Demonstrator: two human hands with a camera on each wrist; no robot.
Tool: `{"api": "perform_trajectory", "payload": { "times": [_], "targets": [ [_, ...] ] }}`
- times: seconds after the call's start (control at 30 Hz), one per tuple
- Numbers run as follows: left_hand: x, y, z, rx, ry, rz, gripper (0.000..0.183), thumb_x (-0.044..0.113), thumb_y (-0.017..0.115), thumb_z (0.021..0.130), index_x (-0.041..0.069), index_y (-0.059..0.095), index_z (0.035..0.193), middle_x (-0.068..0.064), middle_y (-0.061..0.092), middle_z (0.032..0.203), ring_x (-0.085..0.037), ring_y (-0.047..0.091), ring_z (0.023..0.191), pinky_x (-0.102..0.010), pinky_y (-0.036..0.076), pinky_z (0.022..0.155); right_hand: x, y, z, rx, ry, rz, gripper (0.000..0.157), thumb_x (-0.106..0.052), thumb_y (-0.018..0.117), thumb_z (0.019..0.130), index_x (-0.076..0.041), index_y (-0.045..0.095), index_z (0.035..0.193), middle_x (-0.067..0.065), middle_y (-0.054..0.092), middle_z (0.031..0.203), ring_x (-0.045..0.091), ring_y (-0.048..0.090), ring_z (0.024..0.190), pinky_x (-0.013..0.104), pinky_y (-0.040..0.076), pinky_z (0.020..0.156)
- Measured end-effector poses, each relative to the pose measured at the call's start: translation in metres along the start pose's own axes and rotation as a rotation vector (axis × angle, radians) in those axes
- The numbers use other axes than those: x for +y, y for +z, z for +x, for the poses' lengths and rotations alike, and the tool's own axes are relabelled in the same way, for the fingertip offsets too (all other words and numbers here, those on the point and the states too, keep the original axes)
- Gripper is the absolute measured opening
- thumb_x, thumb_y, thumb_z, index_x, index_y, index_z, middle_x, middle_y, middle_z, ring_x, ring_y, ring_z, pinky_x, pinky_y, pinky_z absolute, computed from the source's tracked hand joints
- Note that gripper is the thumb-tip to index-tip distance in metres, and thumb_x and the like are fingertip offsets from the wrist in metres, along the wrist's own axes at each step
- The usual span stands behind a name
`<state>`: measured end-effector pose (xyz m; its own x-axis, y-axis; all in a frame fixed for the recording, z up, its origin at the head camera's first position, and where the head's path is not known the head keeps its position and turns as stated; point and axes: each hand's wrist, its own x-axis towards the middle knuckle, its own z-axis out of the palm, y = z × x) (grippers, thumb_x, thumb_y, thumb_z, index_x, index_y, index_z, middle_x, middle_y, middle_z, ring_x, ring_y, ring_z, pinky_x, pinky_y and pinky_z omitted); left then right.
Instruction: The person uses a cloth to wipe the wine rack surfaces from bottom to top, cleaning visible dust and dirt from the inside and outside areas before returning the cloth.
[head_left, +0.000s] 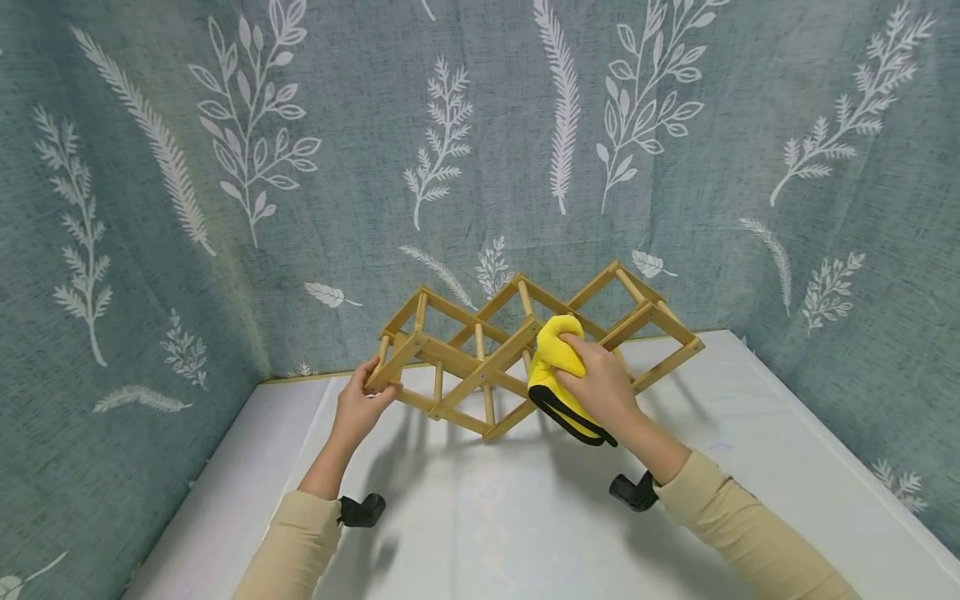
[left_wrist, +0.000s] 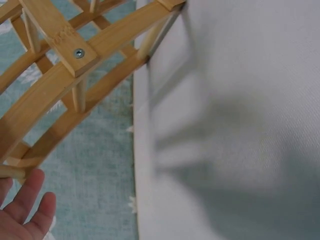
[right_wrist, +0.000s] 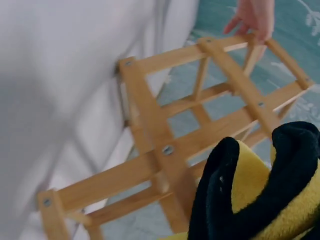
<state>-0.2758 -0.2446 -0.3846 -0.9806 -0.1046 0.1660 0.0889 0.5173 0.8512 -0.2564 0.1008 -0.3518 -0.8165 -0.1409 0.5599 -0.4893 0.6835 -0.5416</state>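
A folding wooden lattice rack, made of crossed slats joined by round dowels, stands spread out and tilted over the white table. My left hand grips its left end; in the left wrist view the fingers reach a dowel there. My right hand holds a bunched yellow cloth with a black border against the middle-right of the rack. The cloth hides part of the slats in the right wrist view, and that hand is out of sight there.
The white tabletop lies beneath the rack. Behind and at both sides hangs a green-grey curtain with white leaf prints. A black wrist camera mount sits at the left wrist, another mount at the right.
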Motion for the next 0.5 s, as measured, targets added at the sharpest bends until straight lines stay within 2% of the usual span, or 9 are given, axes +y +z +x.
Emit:
{"api": "perform_trajectory", "payload": {
  "times": [0.13,0.27,0.37,0.5],
  "targets": [
    [0.000,0.001,0.000,-0.015,-0.005,-0.005,0.068,0.028,0.060,0.087,0.014,0.027,0.144,-0.016,0.044,0.134,-0.032,0.046,0.119,-0.045,0.045,0.087,-0.010,-0.001,0.002,-0.017,-0.001,0.078,0.046,-0.018,0.067,0.083,-0.004,0.054,0.125,0.017,0.063,0.107,0.025,0.059,0.080,0.036,0.048,0.064],
    [-0.001,0.001,-0.001,-0.025,-0.008,-0.010,0.069,0.029,0.060,0.087,0.014,0.026,0.145,-0.016,0.044,0.135,-0.032,0.046,0.119,-0.046,0.045,0.088,-0.013,-0.010,-0.009,-0.032,0.014,0.117,0.049,-0.018,0.069,0.082,-0.006,0.054,0.126,0.017,0.061,0.114,0.026,0.060,0.083,0.036,0.050,0.065],
    [-0.001,0.001,-0.002,-0.022,-0.012,-0.008,0.069,0.027,0.060,0.087,0.014,0.025,0.145,-0.016,0.044,0.134,-0.033,0.046,0.119,-0.046,0.045,0.088,-0.005,-0.018,-0.022,-0.037,0.046,0.103,0.049,-0.018,0.069,0.081,-0.006,0.054,0.126,0.017,0.061,0.115,0.027,0.060,0.083,0.037,0.049,0.065],
    [-0.001,-0.001,-0.001,-0.015,-0.009,0.005,0.070,0.028,0.061,0.087,0.014,0.025,0.145,-0.017,0.044,0.134,-0.032,0.047,0.118,-0.045,0.046,0.087,0.018,-0.023,-0.033,-0.039,0.091,0.028,0.048,-0.017,0.068,0.082,-0.003,0.054,0.125,0.019,0.062,0.113,0.028,0.060,0.082,0.039,0.049,0.066]
  ]
}}
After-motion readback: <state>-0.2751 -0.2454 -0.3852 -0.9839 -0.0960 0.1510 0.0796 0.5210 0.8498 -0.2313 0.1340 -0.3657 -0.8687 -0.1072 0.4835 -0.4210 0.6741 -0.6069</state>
